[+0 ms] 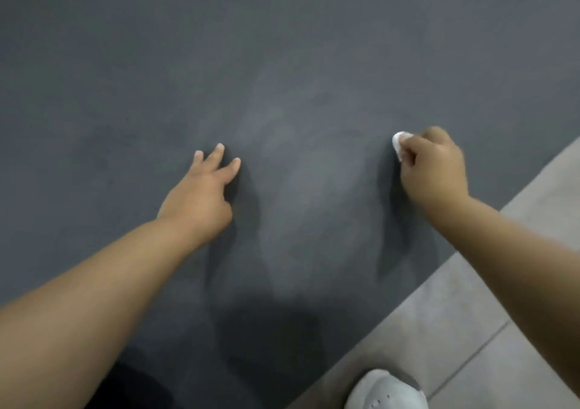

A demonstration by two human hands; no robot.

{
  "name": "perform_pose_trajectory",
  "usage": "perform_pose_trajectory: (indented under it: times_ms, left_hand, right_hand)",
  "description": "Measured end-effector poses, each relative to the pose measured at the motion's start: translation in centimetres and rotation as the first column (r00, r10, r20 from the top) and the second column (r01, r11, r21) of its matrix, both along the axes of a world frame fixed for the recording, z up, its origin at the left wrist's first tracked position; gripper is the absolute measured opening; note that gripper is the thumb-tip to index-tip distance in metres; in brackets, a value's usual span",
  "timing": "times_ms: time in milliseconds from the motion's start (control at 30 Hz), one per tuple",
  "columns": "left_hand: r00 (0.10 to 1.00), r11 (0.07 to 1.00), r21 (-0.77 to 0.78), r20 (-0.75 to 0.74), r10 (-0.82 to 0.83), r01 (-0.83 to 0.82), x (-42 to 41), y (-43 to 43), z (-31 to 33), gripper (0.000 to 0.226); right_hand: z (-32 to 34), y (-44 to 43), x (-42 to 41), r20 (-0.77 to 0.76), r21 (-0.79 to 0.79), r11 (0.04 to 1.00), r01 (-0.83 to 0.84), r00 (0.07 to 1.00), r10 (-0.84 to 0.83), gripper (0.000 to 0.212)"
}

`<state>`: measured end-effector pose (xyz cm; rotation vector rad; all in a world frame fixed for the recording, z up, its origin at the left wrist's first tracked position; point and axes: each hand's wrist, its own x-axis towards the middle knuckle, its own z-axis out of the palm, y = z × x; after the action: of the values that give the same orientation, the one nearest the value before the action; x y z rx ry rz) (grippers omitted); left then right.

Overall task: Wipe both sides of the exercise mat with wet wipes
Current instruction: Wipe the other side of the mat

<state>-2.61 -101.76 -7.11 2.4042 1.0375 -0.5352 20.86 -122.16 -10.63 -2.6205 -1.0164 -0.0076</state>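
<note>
A dark grey exercise mat (219,63) lies flat on the floor and fills most of the view. My left hand (201,195) rests on the mat near the middle, fingers spread, holding nothing. My right hand (433,167) is closed around a small bunched white wet wipe (398,145), pressed on the mat near its right edge. A paler streaked patch shows on the mat between my hands.
Beige tiled floor (518,330) borders the mat at the lower right. A white shoe (386,391) stands on the tiles at the bottom edge. Dark clothing shows at the bottom left.
</note>
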Motion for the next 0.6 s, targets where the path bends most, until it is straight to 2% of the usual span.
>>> perform_pose_trajectory:
  times_ms: [67, 133, 200, 267, 333, 400, 433, 500, 533, 600]
  left_hand:
    - [0.995, 0.996, -0.053, 0.075, -0.068, 0.072, 1.3, -3.4, -0.2, 0.066]
    - [0.985, 0.985, -0.052, 0.077, -0.157, 0.162, 2.4, -6.5, -0.7, 0.066]
    - [0.981, 0.981, -0.007, 0.036, -0.192, 0.192, 3.2, -8.7, -1.3, 0.071]
    - [0.989, 0.989, 0.022, 0.019, -0.15, 0.149, 3.5, -10.0, -1.8, 0.072]
    - [0.993, 0.993, 0.025, 0.014, -0.117, 0.116, 3.5, -10.6, -1.9, 0.071]
    - [0.994, 0.994, 0.022, 0.013, -0.105, 0.104, 3.7, -10.8, -1.9, 0.07]
    - [0.995, 0.995, 0.018, 0.014, -0.099, 0.098, 3.8, -10.9, -1.9, 0.069]
    - [0.996, 0.996, 0.013, 0.021, -0.089, 0.089, 3.9, -11.0, -1.9, 0.069]
    - [0.996, 0.996, 0.012, 0.026, -0.085, 0.085, 3.9, -11.0, -2.0, 0.069]
    - [0.996, 0.996, 0.018, 0.04, -0.085, 0.085, 3.8, -11.0, -2.0, 0.069]
  right_hand:
    - [-0.6, -2.9, -5.0, -0.06, 0.092, 0.985, -0.143, 0.987, 0.149, 0.012]
    - [-0.8, -5.7, -8.8, -0.109, 0.156, 0.926, -0.344, 0.926, 0.362, 0.018]
    - [-0.9, -7.7, -8.4, -0.089, 0.114, 0.87, -0.479, 0.867, 0.489, 0.02]
    - [-0.9, -8.8, -4.5, -0.016, 0.094, 0.916, -0.39, 0.919, 0.393, 0.019]
    - [-0.6, -9.8, 0.5, 0.067, 0.057, 0.992, -0.113, 0.992, 0.109, 0.013]
    - [-0.3, -10.6, 4.4, 0.029, -0.044, 0.98, 0.192, 0.981, -0.191, 0.017]
    - [-0.3, -10.8, 5.2, -0.009, -0.092, 0.957, 0.276, 0.961, -0.278, 0.02]
    - [-0.4, -10.5, 4.3, -0.007, -0.062, 0.961, 0.271, 0.962, -0.272, 0.019]
    - [-0.3, -10.2, 2.7, -0.005, 0.002, 0.981, 0.196, 0.981, -0.196, 0.016]
    - [-0.4, -10.3, -2.3, -0.059, 0.077, 0.995, -0.065, 0.996, 0.069, 0.009]
